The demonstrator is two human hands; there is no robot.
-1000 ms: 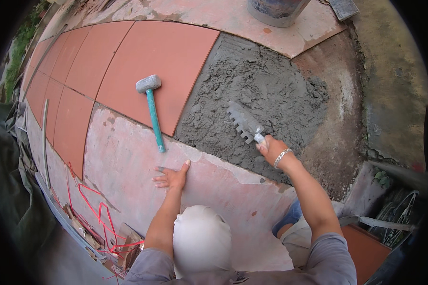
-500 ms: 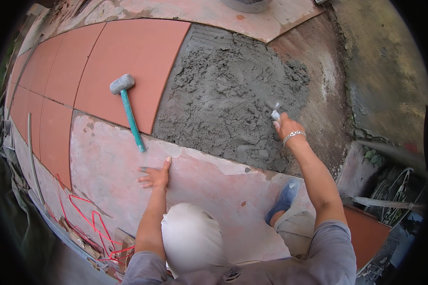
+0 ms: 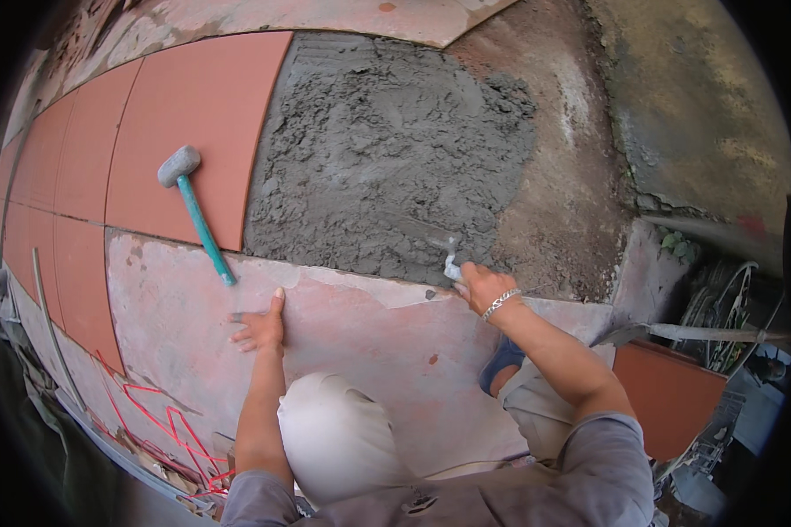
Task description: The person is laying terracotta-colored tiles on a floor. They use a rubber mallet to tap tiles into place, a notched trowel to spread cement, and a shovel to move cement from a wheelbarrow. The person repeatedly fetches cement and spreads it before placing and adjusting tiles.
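Note:
My right hand (image 3: 487,288), with a bracelet at the wrist, is wrapped round the pale handle of a trowel (image 3: 451,266). The trowel's thin blade lies against the near part of a rough grey mortar bed (image 3: 387,145) and blends into its colour. My left hand (image 3: 260,327) rests with fingers spread on the worn pinkish floor (image 3: 360,321), holding nothing. Just beyond it is a mallet (image 3: 200,220) with a grey head and teal handle. Its head lies on a large terracotta tile (image 3: 211,105), while the handle end reaches over the tile's near edge.
More laid tiles (image 3: 81,272) continue to the left. Tangled red string (image 3: 174,426) lies at lower left. Bare soil (image 3: 558,189) and a stained wall (image 3: 703,105) border the mortar on the right. Another terracotta tile (image 3: 664,395) stands at lower right beside clutter.
My right hand has drawn the trowel toward me across the mortar. My left hand stays spread on the floor. The whole view has shifted slightly.

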